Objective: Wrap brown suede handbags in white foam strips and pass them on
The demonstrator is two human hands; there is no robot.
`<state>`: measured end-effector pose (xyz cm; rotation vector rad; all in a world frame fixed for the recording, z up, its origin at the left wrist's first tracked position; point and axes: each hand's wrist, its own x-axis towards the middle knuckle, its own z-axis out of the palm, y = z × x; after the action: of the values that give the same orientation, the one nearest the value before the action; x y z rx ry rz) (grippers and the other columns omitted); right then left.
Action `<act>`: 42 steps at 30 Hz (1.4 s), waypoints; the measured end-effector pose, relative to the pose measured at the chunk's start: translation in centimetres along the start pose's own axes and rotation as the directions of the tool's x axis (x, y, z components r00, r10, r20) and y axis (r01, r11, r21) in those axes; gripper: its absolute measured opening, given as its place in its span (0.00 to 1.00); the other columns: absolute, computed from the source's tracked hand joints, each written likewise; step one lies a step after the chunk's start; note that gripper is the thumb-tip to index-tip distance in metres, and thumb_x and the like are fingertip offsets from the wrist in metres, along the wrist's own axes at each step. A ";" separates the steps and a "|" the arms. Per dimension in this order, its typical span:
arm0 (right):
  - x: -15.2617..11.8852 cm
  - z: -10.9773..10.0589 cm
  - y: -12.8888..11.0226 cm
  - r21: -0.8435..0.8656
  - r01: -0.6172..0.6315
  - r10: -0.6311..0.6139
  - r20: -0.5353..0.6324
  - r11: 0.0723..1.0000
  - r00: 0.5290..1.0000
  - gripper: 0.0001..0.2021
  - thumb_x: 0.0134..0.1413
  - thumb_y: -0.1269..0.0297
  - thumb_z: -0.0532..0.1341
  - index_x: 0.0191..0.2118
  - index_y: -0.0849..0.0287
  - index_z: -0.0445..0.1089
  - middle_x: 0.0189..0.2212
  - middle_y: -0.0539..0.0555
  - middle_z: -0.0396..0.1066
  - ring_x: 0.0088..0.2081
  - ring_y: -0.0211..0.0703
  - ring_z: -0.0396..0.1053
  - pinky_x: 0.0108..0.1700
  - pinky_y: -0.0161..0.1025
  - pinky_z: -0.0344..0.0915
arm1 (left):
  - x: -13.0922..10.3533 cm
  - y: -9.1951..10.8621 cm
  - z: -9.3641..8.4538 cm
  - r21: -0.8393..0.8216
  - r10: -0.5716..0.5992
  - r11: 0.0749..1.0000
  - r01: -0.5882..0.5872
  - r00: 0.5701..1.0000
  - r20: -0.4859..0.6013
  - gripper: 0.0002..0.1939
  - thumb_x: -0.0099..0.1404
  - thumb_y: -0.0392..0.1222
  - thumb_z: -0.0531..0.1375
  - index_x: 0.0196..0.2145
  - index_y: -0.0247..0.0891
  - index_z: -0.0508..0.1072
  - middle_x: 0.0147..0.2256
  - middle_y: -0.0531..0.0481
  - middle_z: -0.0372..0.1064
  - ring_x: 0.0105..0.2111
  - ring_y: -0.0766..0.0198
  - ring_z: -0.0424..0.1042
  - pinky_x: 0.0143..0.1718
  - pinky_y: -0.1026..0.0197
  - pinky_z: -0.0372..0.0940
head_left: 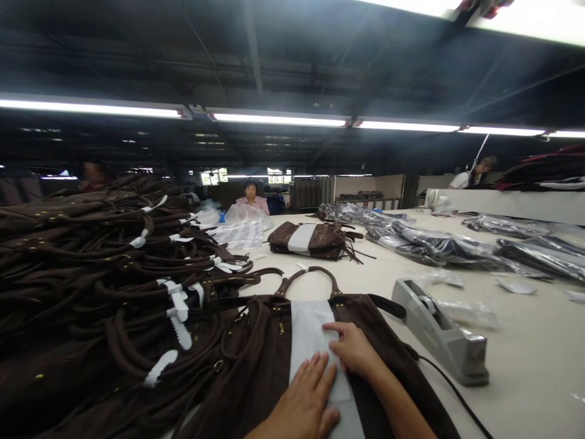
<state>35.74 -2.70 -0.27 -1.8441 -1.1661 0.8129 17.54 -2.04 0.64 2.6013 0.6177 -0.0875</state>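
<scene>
A dark brown handbag lies flat on the table in front of me, its looped handles pointing away. Down its middle runs a pale grey-white strip of wrapping sheet. My left hand rests flat on this strip, fingers stretched out. Slightly farther and to the right, my right hand touches the strip's right edge with the index finger extended and the other fingers loosely curled. Nothing shows in either hand. Brass-coloured fittings and a small zip pull are visible on the bag.
A grey tape dispenser stands right of the bag. At left rises a pile of brown handbags with white wrapped handles. A folded bag with a white band lies beyond. Plastic-wrapped bags lie back right. A person is across the table.
</scene>
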 end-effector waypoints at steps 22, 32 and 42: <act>-9.6 -17.1 -1.8 -0.346 0.026 -0.227 -0.556 0.938 0.799 0.14 0.54 0.60 0.58 0.42 0.58 0.77 0.36 0.54 0.77 0.35 0.42 0.72 0.39 0.36 0.66 | 0.4 -2.2 0.5 0.082 0.186 0.981 -0.177 0.975 -0.120 0.27 0.70 0.59 0.44 0.64 0.58 0.51 0.68 0.49 0.36 0.67 0.45 0.39 0.63 0.33 0.40; -6.7 -26.1 8.2 0.093 -0.349 0.362 -0.229 0.932 0.904 0.22 0.36 0.44 0.67 0.32 0.58 0.77 0.32 0.60 0.76 0.32 0.47 0.72 0.35 0.39 0.70 | 1.7 -3.5 0.8 -0.061 0.185 0.980 -0.188 0.981 -0.055 0.33 0.65 0.67 0.46 0.64 0.55 0.55 0.67 0.39 0.38 0.66 0.38 0.38 0.61 0.28 0.38; -6.9 -25.4 6.9 0.056 -0.262 0.267 -0.235 0.964 0.934 0.24 0.27 0.44 0.68 0.32 0.54 0.79 0.47 0.61 0.75 0.53 0.58 0.68 0.47 0.43 0.70 | 0.4 -2.6 0.1 -0.043 0.201 0.978 -0.206 0.975 -0.099 0.31 0.66 0.63 0.46 0.63 0.52 0.57 0.66 0.36 0.40 0.65 0.40 0.39 0.62 0.32 0.40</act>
<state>57.11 -18.03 6.67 -2.0426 -0.7622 0.7201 16.75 0.09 -0.60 2.6121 0.3759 0.1156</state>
